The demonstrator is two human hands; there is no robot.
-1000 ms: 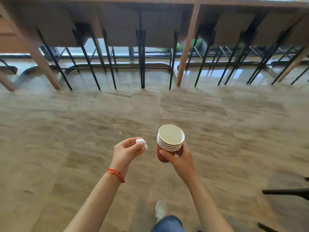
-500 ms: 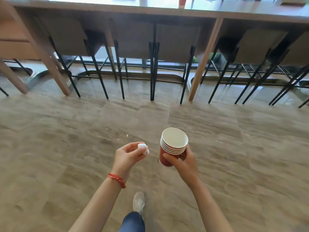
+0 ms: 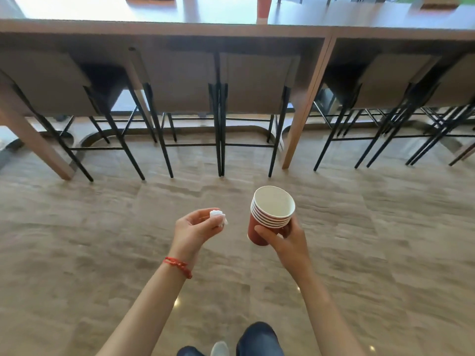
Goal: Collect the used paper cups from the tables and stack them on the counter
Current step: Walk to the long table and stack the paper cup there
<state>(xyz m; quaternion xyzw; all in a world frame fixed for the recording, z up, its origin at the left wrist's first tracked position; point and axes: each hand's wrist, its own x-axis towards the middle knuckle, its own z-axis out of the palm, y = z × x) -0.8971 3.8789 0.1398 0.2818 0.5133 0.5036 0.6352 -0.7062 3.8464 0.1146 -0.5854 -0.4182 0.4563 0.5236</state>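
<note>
The right hand (image 3: 288, 240) holds a stack of red paper cups (image 3: 271, 214), its fingers (image 3: 264, 233) curled round the bottom cup. The stack is up in the air over the floor (image 3: 102, 240), mouth tipped toward the person, white inside. The left hand (image 3: 192, 231) is just at 9 o'clock from the stack, apart from it, and pinches a small white crumpled paper (image 3: 218, 217) at its fingertips. A red string (image 3: 178, 266) is tied round the left wrist. Far off at 12 o'clock one more red cup (image 3: 263, 9) stands upright on the long surface (image 3: 164, 27). Stools (image 3: 254, 98) are tucked under it.
</note>
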